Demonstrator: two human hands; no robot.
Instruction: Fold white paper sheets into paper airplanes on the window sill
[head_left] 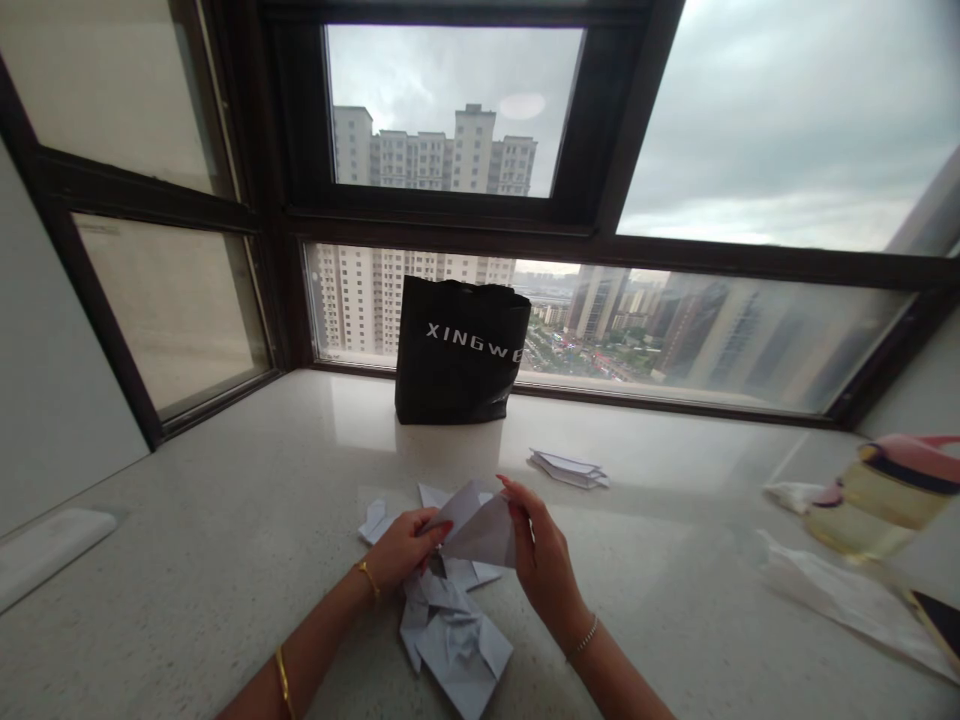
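My left hand (405, 548) and my right hand (541, 560) hold one folded sheet of white paper (480, 527) between them, raised a little above the stone counter. The left fingers pinch its left edge. The right fingers close round its right side, thumb tucked behind. Below the hands lies a heap of crumpled and folded white papers (454, 628). A flat folded paper piece (568, 467) rests on the counter farther back to the right.
A black bag with white lettering (459, 350) stands at the window. At the right edge are a bottle of yellowish liquid (877, 495), a plastic wrapper (847, 598) and a dark phone corner (941, 620). A white flat object (45, 545) lies far left.
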